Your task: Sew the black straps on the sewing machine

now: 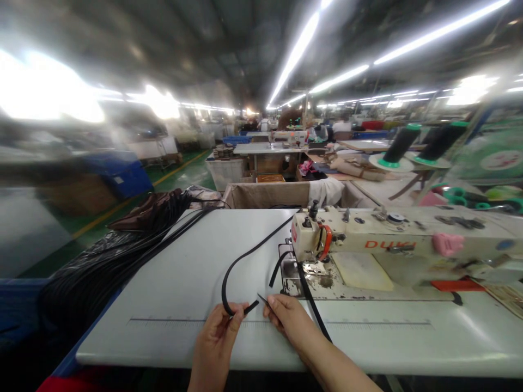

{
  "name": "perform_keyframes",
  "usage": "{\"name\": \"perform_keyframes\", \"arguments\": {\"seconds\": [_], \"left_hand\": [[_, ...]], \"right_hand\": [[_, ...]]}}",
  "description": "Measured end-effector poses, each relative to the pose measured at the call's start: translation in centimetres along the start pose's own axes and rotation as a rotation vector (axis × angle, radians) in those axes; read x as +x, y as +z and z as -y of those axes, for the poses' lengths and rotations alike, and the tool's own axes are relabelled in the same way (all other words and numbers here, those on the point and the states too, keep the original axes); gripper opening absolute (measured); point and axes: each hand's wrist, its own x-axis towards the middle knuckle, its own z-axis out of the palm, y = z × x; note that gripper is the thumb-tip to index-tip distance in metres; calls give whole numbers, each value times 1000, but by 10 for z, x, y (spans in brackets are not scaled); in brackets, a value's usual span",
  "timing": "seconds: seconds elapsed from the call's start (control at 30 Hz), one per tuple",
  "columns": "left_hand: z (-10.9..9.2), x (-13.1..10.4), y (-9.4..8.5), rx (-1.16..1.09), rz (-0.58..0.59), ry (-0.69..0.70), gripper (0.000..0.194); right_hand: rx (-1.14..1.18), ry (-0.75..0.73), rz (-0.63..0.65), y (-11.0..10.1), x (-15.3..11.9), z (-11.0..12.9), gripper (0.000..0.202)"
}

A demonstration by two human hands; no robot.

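My left hand (217, 329) pinches a narrow black strap (227, 272) close to its end, and a short tip pokes out past my fingers. From there the strap loops up and back toward the sewing machine (359, 239). My right hand (288, 318) is closed on a small dark pointed tool (262, 299), perhaps thread snips; most of it is hidden in my fingers. Its tip is right by the strap's end; I cannot tell if they touch. Another cut strap end (275, 272) lies beside the needle area, and a black strap (312, 305) runs toward the table's front edge.
The white table (180, 343) has a printed ruler (171, 322) along its front. A heap of black straps (106, 267) hangs over the left side. Thread cones (400, 144) stand behind the machine, and a fabric-lined bin (265, 196) sits beyond the table.
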Motion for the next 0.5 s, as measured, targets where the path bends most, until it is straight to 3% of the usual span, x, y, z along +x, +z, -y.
{"name": "perform_keyframes", "arguments": {"seconds": [0.13,0.27,0.3,0.37,0.43,0.5], "left_hand": [[0,12,-16,78,-14,4,51],[2,38,-56,233,-6,30,56],[3,45,-70,315,-37,42,57],[4,62,-101,491,-72,61,56],[5,79,-134,637,-120,73,54],[6,97,-169,763,-199,117,52]], "right_hand": [[-209,-93,-112,-11,-16,0,41],[-937,-299,-378,-32,-40,-4,9],[-1098,-322,-449,-38,-44,-6,10],[-1337,-324,-553,-48,-51,-13,34],[-1466,-290,-538,-58,-54,-21,55],[-1514,-274,-477,-65,-54,-30,62]]}}
